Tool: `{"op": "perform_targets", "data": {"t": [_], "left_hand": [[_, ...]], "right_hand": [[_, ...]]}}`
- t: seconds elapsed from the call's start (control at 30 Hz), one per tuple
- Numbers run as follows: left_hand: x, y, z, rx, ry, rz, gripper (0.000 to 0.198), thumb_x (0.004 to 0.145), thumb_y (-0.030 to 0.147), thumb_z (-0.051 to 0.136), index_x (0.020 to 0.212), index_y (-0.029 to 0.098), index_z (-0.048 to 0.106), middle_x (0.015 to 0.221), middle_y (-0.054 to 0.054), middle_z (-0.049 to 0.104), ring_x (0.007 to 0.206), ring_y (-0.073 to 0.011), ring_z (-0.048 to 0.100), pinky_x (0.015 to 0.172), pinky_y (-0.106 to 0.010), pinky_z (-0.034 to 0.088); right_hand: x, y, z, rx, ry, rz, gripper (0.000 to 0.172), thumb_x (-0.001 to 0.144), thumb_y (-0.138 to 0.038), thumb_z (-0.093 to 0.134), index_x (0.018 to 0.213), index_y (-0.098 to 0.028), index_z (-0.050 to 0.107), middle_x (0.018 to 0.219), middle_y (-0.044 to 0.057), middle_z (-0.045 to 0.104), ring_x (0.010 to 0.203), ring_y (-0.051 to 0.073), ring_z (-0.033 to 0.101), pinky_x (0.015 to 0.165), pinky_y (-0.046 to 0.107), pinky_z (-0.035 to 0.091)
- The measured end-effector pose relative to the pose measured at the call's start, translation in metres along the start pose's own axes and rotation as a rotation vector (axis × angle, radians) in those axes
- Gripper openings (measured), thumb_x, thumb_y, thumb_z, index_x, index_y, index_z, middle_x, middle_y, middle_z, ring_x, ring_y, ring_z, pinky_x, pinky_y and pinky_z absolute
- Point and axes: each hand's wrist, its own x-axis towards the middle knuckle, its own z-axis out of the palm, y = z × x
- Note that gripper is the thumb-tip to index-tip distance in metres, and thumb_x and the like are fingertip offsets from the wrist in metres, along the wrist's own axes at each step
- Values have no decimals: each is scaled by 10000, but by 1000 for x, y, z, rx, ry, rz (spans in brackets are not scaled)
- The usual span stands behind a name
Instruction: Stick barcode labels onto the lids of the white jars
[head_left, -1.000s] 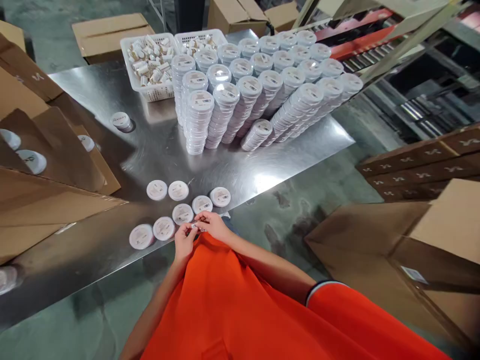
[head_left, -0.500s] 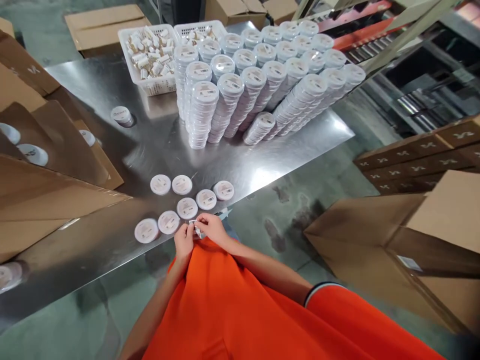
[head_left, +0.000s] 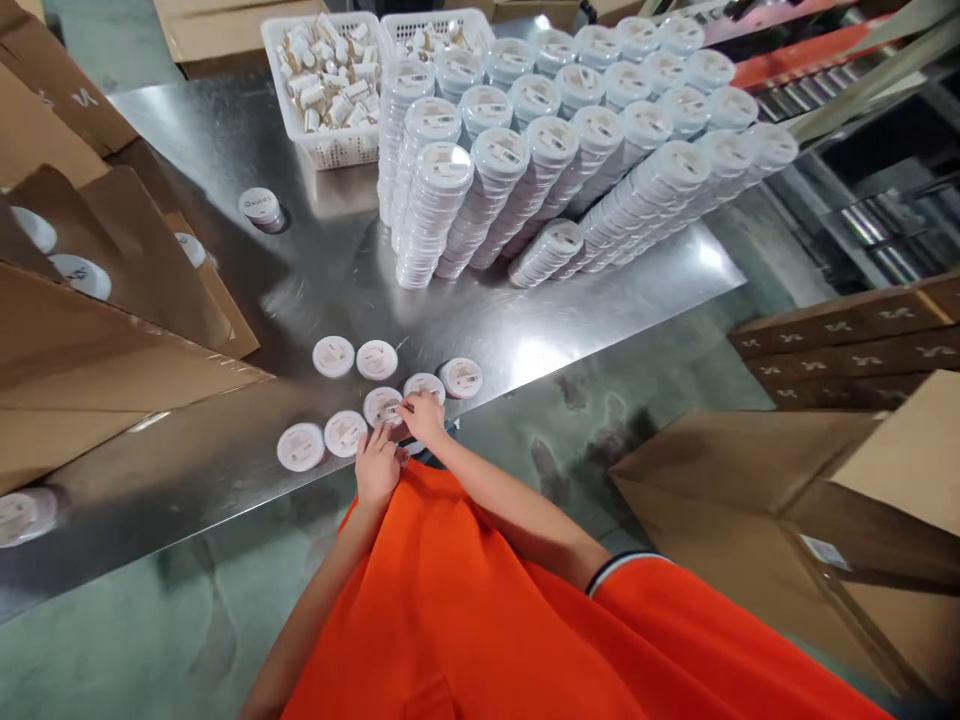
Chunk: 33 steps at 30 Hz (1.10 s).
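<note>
My right hand (head_left: pixel 424 416) reaches over a round, white-rimmed lid-like disc (head_left: pixel 380 401) near the table edge. Its fingertips are pinched together at the disc's printed top, on what looks like a small label; the fingers partly cover it. Just below, my left hand (head_left: pixel 377 464) is half closed at the front of the same disc, and whatever is in its fingers is hidden. Other discs lie around: one disc (head_left: pixel 346 434) and another disc (head_left: pixel 301 447) to the left, a disc (head_left: pixel 424 386) behind my right hand, and a short stack (head_left: pixel 461 377) to the right.
Tall stacks of white round containers (head_left: pixel 501 155) stand at the back of the metal table (head_left: pixel 300 290). A white basket (head_left: pixel 341 150) holds small white-capped pieces. Open cardboard boxes stand left (head_left: pixel 112 350) and right (head_left: pixel 697 470). A lone short stack (head_left: pixel 261 207) sits at the back left.
Both hands held a small printed label in front of the belly; now they have moved forward. My right hand has come onto the disc top, my left hand to its front edge. The view shifted slightly.
</note>
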Motion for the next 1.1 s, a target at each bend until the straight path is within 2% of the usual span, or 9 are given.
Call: {"op": "perform_targets", "data": {"t": [0.13,0.3,0.47,0.63,0.7,0.83,0.93,1.0,1.1], "left_hand": [[1,1,1,63,-59,-3,164,859,170,535,796,208,682,1380,-115,601,1338,-267,514,1141,-512,352],[2,1,-3,62,-99,-30,174,867,168,526,806,204,684,1387,-115,594,1348,-271,504,1146,-532,332],[3,1,-4,54,-113,-35,197,874,150,504,832,212,687,1390,-105,596,1345,-262,506,1146,-535,318],[3,0,-3,37,-95,-42,189,876,156,518,818,214,689,1383,-104,605,1348,-261,501,1148,-523,312],[3,1,-3,25,-91,-42,187,873,156,522,808,217,687,1375,-105,612,1348,-260,501,1147,-522,311],[5,-1,-5,-39,-58,-41,186,854,148,541,747,209,680,1328,-125,645,1305,-291,543,1127,-550,328],[5,-6,-9,-193,23,-42,231,866,166,525,693,215,670,1256,-108,694,1224,-285,608,1129,-560,323],[3,-9,-12,-364,111,-71,268,889,226,506,677,219,671,1215,-99,715,1175,-270,635,1116,-538,353],[-3,-10,-17,-649,248,-212,268,892,340,504,778,209,708,1145,-107,736,1087,-259,663,1002,-461,476]], "right_hand": [[-1,-5,3,-43,3,32,220,898,-356,589,971,-227,751,1157,87,638,1091,249,540,907,354,395],[-2,-7,4,-116,20,15,227,902,-342,577,974,-216,751,1162,105,636,1103,260,530,894,358,402],[-3,-9,5,-264,57,-90,274,927,-390,548,964,-202,743,1123,131,646,1050,278,554,898,399,385],[3,-10,-4,-401,106,-125,420,931,-464,537,1113,-114,680,1163,213,621,1058,320,553,912,448,365],[7,-11,-6,-399,105,-115,407,936,-444,536,1134,-113,667,1168,211,620,1066,323,558,900,445,374],[11,-14,-9,-330,80,-92,260,926,-324,568,1060,-142,696,1174,189,629,1046,304,586,905,436,383],[5,-12,-15,-214,106,-106,197,922,-269,566,986,-147,706,1102,167,666,1042,285,593,923,418,390],[-6,-6,-18,-36,100,-175,180,926,-254,549,960,-159,697,1037,129,687,1017,250,603,917,383,414],[-28,3,-13,390,-95,-310,171,870,-236,603,1020,-173,655,1009,75,690,911,183,625,831,314,476]]}}
